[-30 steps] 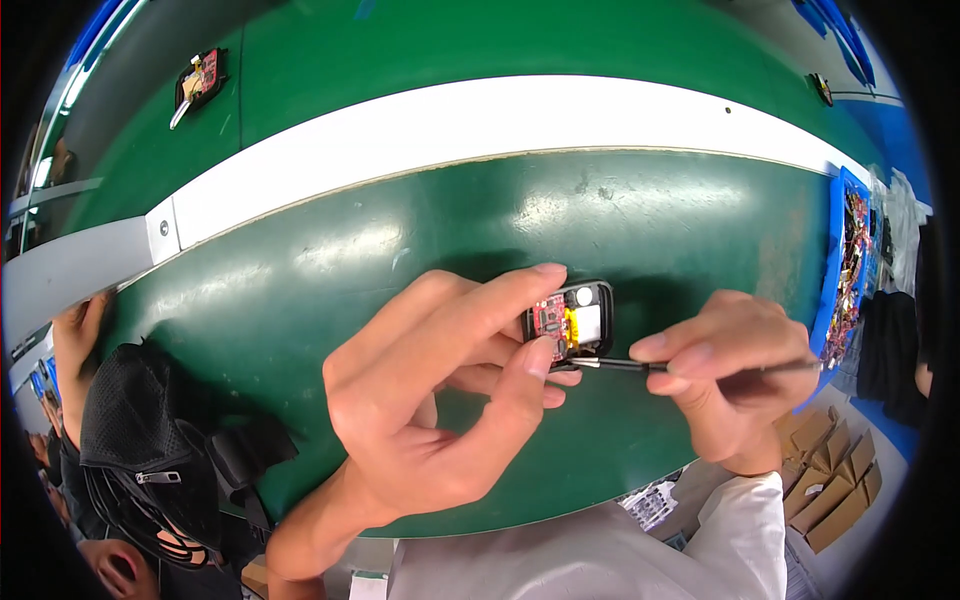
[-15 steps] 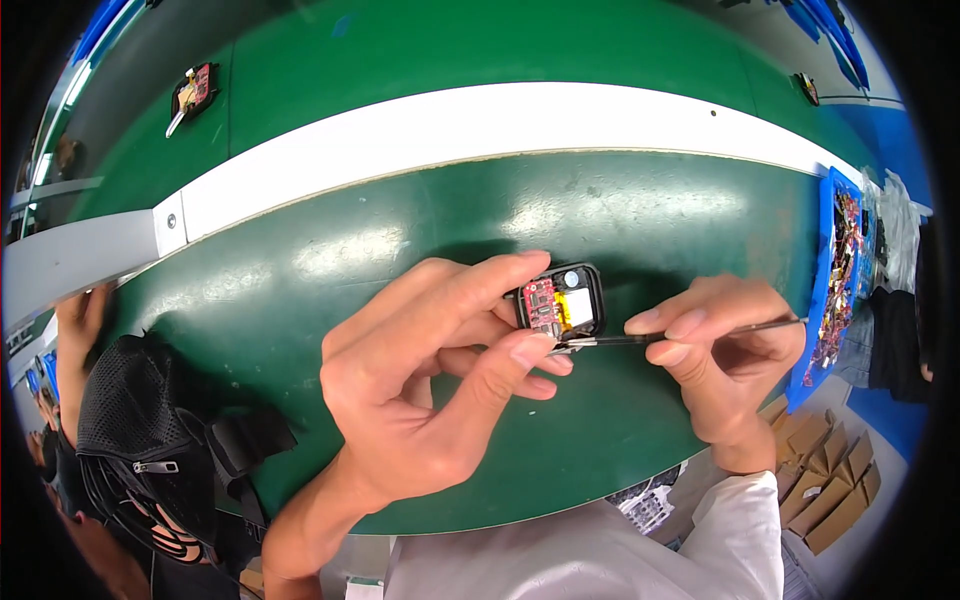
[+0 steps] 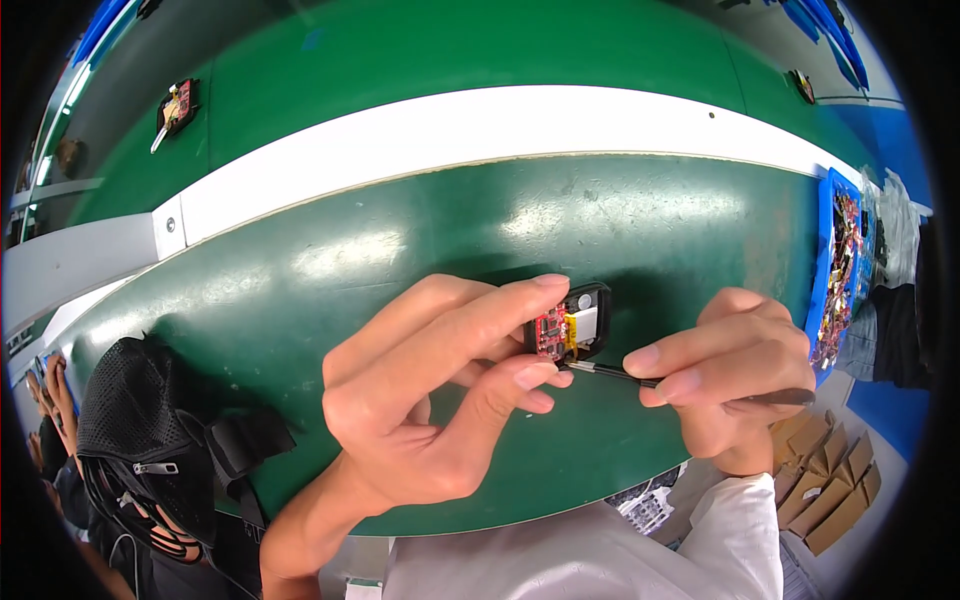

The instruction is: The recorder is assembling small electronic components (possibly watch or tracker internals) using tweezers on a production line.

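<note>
Between the fingertips and thumb of my left hand [image 3: 425, 390] is a small black device housing [image 3: 604, 300], its inside facing up. A red circuit board [image 3: 551, 332], yellow tape, a white block and a round silvery part show inside it. My right hand [image 3: 735, 365] pinches thin dark tweezers [image 3: 625, 374]. Their bright tip meets the lower edge of the housing near the board, beside my left thumb; what exactly the tip touches is too small to tell.
A white rail [image 3: 420, 120] separates the green table [image 3: 400, 265] from a green belt [image 3: 450, 50] carrying similar housings [image 3: 178, 108]. At the right stands a blue tray [image 3: 822, 270] of small boards. A black mesh bag [image 3: 135, 405] lies left; cardboard boxes [image 3: 825, 475] sit lower right.
The housing has shifted slightly down and right, tilting a little. My right hand has lowered, slanting the tweezers more. The housing on the belt at far left has moved left.
</note>
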